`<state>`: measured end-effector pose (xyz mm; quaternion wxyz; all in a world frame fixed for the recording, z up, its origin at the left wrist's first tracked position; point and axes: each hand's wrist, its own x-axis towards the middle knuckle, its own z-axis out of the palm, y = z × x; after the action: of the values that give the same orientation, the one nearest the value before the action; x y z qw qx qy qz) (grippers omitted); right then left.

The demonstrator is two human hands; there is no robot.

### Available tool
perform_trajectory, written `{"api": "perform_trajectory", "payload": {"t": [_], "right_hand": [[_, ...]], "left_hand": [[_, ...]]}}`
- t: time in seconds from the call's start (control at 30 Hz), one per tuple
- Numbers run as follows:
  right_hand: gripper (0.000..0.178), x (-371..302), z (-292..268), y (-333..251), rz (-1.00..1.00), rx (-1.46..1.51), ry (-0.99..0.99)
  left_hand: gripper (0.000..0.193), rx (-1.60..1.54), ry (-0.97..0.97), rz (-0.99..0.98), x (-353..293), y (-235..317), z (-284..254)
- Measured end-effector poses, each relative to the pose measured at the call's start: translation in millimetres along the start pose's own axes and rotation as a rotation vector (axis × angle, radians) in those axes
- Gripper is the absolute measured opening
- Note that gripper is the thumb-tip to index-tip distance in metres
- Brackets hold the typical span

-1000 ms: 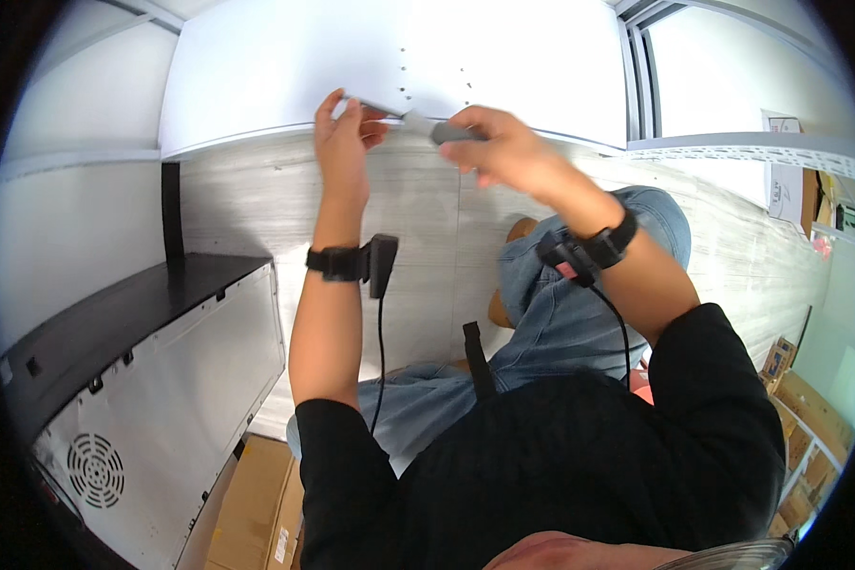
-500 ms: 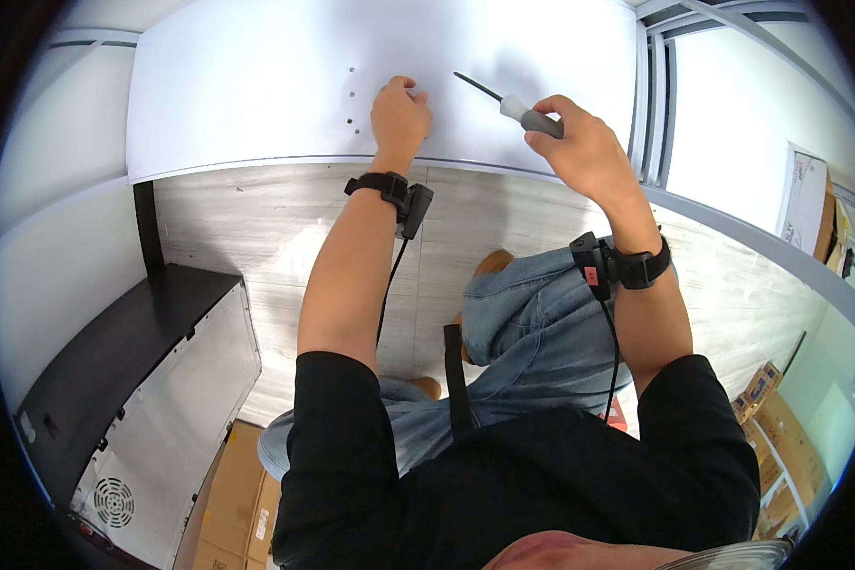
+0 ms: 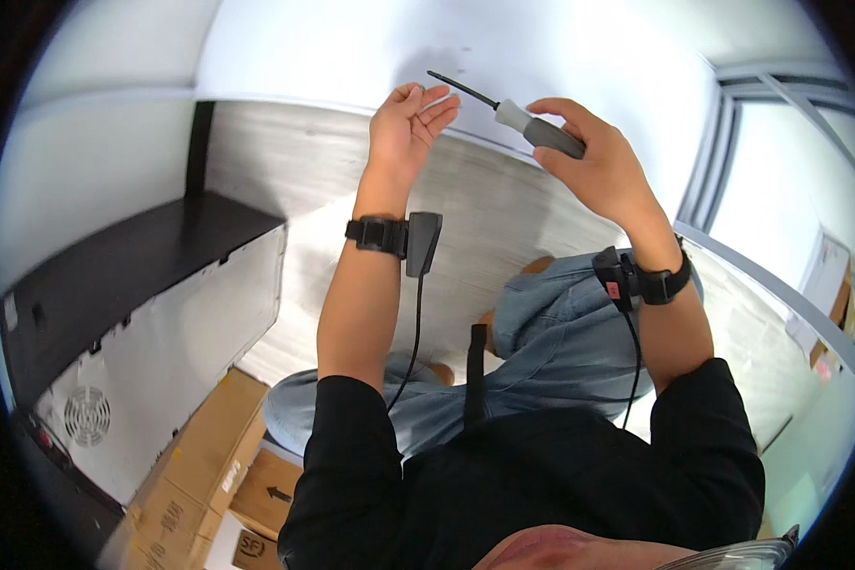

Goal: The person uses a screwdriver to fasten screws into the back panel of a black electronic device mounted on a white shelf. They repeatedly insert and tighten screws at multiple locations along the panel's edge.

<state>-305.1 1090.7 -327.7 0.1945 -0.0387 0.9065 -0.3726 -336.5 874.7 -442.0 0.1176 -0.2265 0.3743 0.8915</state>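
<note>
Left hand [image 3: 407, 128] raised, fingers curled, possibly pinching something too small to discern; right hand [image 3: 594, 161] grips a screwdriver [image 3: 518, 117] by its handle.

lying at the left, a white case [image 3: 176, 351] with a round vent and black top; below it, brown cardboard boxes [image 3: 214, 465]; behind, a pale wood-grain floor [image 3: 294, 157].

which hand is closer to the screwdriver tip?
Left. The left hand is raised with its fingers just below the screwdriver tip, not clearly touching it. The right hand grips the grey handle at the other end.
</note>
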Motion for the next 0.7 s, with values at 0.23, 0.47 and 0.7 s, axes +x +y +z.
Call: {"api": "perform_trajectory", "payload": {"t": [0.23,0.47,0.7], "right_hand": [[0.036,-14,68,-89,-0.205,0.11,-0.228],[0.037,-14,136,-150,-0.248,0.078,-0.389],[0.037,-19,178,-172,-0.307,0.01,-0.47]], "left_hand": [[0.018,-0.379,-0.117,0.15,-91,69,-112],[0.014,-0.426,-0.117,0.252,-151,103,-199],[0.014,-0.252,0.083,0.34,-188,110,-238]]}}
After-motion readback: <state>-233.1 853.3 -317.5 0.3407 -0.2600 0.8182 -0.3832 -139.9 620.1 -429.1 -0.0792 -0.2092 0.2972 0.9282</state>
